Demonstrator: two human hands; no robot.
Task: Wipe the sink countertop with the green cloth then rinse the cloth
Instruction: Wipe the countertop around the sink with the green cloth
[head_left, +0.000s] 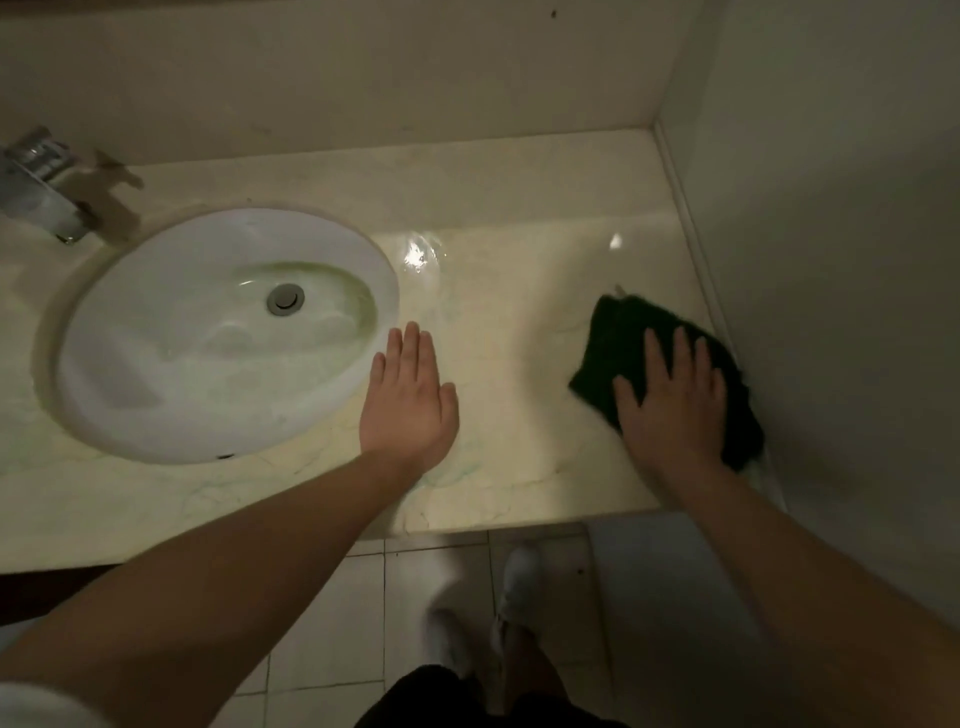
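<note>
A dark green cloth (618, 332) lies flat on the pale marble countertop (519, 291), near its right end by the wall. My right hand (670, 400) presses down on the cloth with fingers spread, covering its near half. My left hand (408, 397) rests flat and empty on the countertop, fingers together, just right of the white oval sink basin (197, 364). The basin has a metal drain plug (285, 298) and a greenish film near it.
A chrome tap (41, 182) stands at the far left behind the basin. A wall (831, 260) closes the right end of the counter and another runs along the back. Wet glare shows on the counter. Below the front edge are floor tiles and my shoes (519, 577).
</note>
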